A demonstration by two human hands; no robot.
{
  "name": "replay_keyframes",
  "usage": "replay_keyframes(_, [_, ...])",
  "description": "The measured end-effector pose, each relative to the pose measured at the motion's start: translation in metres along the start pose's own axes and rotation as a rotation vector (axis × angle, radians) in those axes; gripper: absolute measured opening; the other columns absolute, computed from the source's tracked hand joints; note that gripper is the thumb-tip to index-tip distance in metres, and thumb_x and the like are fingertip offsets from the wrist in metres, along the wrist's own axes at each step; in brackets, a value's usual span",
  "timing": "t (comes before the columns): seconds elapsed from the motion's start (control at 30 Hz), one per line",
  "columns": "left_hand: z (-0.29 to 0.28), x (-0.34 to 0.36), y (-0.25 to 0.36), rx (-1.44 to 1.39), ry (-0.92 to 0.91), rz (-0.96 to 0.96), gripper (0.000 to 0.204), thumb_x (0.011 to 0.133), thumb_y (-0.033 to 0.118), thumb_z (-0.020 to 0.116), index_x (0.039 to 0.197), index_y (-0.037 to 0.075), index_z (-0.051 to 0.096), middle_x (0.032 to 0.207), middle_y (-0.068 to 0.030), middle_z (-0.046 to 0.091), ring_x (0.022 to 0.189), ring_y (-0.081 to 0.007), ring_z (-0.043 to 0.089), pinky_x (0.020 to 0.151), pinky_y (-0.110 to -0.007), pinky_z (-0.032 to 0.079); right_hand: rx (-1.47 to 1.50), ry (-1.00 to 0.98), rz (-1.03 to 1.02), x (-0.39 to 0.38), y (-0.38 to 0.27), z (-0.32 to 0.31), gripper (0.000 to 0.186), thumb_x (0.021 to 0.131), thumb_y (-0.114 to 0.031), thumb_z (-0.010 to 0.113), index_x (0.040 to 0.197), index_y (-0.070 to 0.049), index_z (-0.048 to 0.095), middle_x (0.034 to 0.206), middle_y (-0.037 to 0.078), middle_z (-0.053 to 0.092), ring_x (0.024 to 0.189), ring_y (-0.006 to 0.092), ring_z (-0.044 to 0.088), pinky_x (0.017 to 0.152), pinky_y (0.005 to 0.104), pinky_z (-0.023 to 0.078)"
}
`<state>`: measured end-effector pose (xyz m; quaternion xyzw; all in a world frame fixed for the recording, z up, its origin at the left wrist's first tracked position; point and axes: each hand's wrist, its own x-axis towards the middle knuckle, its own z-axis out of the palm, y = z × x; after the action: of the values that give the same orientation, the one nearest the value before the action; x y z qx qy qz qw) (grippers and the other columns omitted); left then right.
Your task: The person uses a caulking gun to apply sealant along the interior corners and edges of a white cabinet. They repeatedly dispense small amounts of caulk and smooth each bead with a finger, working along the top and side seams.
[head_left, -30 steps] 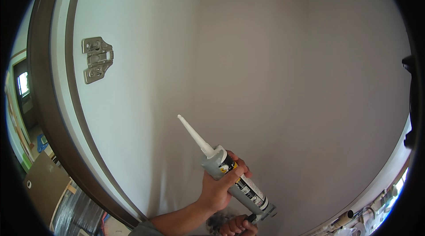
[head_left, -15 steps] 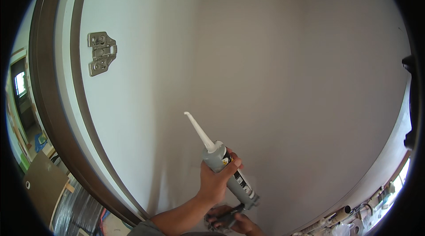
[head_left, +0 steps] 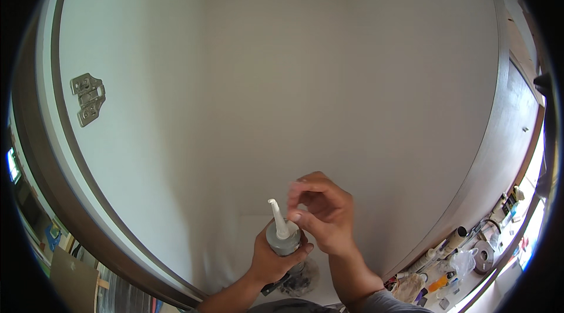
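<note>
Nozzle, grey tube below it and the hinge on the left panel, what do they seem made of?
Nozzle: likely matte white plastic, being smooth and slender. Grey tube: probably plastic too, with a smooth, low-sheen surface, though much of it is hidden. Hinge: metal, with a silvery, dull shine and crisp edges; which metal, I can't tell.

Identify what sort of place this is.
Probably a cabinet interior in a room under renovation: metal hinge plate on the white side panel, sealant cartridge in the left hand, assorted supplies at lower right.
</note>
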<state>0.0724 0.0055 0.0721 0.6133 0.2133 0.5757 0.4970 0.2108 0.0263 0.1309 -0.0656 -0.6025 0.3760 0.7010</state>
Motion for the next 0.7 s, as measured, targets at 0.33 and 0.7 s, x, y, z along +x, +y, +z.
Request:
replay_keyframes(0.33, [-0.01, -0.018, 0.006, -0.036, -0.026, 0.03, 0.036, 0.086, 0.002, 0.081, 0.116, 0.002, 0.061, 0.104, -0.0054, 0.071, 0.095, -0.0133, 0.069, 0.082, -0.03, 0.057, 0.089, -0.175, 0.021, 0.003, 0.01, 0.018, 0.026, 0.094, 0.007, 0.072, 0.118, 0.0, 0.076, 0.105, 0.008, 0.068, 0.092, 0.0132, 0.063, 0.08, 0.0285, 0.051])
replay_keyframes(0.7, [-0.032, -0.016, -0.011, 0.038, 0.144, -0.17, 0.031, 0.084, 0.007, 0.085, 0.105, 0.002, 0.063, 0.088, -0.0024, 0.069, 0.079, -0.0109, 0.066, 0.072, -0.029, 0.054, 0.33, -0.236, 0.147, 0.022, 0.033, 0.01, 0.029, 0.096, 0.001, 0.069, 0.125, -0.001, 0.072, 0.104, 0.004, 0.061, 0.093, 0.0126, 0.058, 0.081, 0.0292, 0.048])
